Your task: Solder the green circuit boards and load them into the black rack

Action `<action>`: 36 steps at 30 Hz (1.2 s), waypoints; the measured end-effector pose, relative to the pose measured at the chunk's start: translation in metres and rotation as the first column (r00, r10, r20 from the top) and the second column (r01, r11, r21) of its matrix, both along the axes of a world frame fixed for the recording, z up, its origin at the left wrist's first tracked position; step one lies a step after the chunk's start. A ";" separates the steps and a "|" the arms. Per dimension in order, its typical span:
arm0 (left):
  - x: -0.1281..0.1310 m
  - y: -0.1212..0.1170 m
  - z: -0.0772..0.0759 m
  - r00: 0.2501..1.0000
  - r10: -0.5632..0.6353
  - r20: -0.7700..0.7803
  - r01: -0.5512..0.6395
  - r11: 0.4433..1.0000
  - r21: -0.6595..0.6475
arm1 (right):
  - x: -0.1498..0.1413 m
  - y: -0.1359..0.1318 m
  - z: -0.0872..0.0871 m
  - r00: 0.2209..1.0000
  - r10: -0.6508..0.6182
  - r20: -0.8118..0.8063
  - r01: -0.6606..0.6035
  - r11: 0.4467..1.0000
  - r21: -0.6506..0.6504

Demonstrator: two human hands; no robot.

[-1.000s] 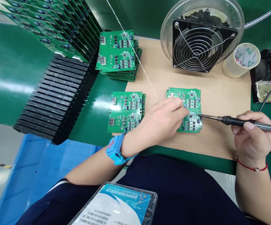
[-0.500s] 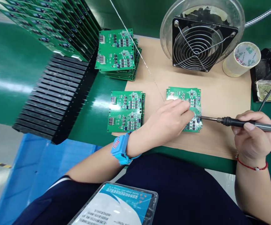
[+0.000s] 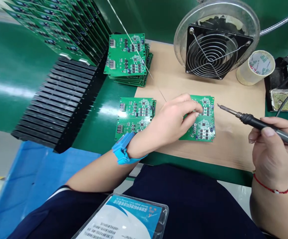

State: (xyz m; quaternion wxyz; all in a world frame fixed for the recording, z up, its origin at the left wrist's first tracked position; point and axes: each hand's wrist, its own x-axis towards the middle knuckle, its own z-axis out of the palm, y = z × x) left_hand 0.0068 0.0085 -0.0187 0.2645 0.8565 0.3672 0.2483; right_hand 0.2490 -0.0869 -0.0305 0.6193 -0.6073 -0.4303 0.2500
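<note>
My right hand (image 3: 277, 146) grips a soldering iron (image 3: 254, 122) by its dark handle. The iron's tip points left, raised and apart from the green circuit board (image 3: 207, 118) on the brown sheet. Over that board's left side, my left hand (image 3: 177, 116) is closed in a pinch. A thin solder wire (image 3: 134, 44) comes down from the top edge into this hand, and its end at the fingertips is too small to make out. Left of the hand lies a small stack of circuit boards (image 3: 135, 111) with digit displays, partly covered by my wrist.
A taller board stack (image 3: 126, 56) stands behind, beside a black slotted rack (image 3: 56, 99) holding upright boards. A fan (image 3: 210, 54) faces me at the back. Right of it are a tape roll (image 3: 257, 68) and an iron stand with a sponge (image 3: 280, 99). Brown paper (image 3: 233, 146) covers the bench.
The iron's tip has lifted off the board and moved up and right with my right hand. My left hand has shifted slightly left and up, uncovering the board's lower part.
</note>
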 end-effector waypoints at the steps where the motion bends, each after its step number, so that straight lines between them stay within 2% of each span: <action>1: 0.001 0.000 0.000 1.000 0.010 0.022 -0.009 0.999 -0.051 | -0.004 -0.001 0.002 0.999 -0.003 0.054 0.004 1.000 -0.028; 5: 0.004 0.004 -0.001 0.986 0.124 0.115 -0.097 0.971 -0.217 | -0.023 -0.007 -0.002 0.983 -0.008 0.184 0.032 0.992 -0.125; 7: 0.003 0.007 -0.002 0.979 0.161 0.127 -0.129 0.965 -0.228 | -0.031 -0.009 -0.011 0.968 -0.043 0.249 0.067 0.994 -0.091; 10: 0.003 0.009 -0.005 0.987 0.152 0.049 -0.146 0.983 -0.115 | -0.034 -0.011 -0.023 0.912 -0.106 0.396 0.084 0.994 0.072; 12: 0.004 0.010 -0.008 0.985 0.167 -0.038 -0.168 0.986 -0.008 | -0.032 -0.012 -0.027 0.871 -0.097 0.482 0.019 0.986 0.163; 14: 0.006 0.011 -0.011 0.972 0.207 -0.115 -0.197 0.976 0.093 | -0.028 -0.013 -0.026 0.841 -0.049 0.539 -0.071 0.977 0.200; 17: 0.010 0.013 -0.015 0.948 0.255 -0.191 -0.219 0.957 0.191 | -0.024 -0.012 -0.024 0.805 0.024 0.592 -0.160 0.971 0.177; 20: 0.013 0.014 -0.018 0.936 0.270 -0.227 -0.216 0.947 0.238 | -0.024 -0.012 -0.022 0.781 0.071 0.620 -0.193 0.972 0.133; 25: 0.017 0.013 -0.019 0.929 0.269 -0.253 -0.192 0.937 0.291 | -0.026 -0.011 -0.021 0.771 0.082 0.632 -0.209 0.969 0.130; 36: 0.015 0.009 -0.020 0.940 0.210 -0.269 -0.116 0.938 0.326 | -0.025 -0.010 -0.025 0.777 0.038 0.628 -0.204 0.960 0.194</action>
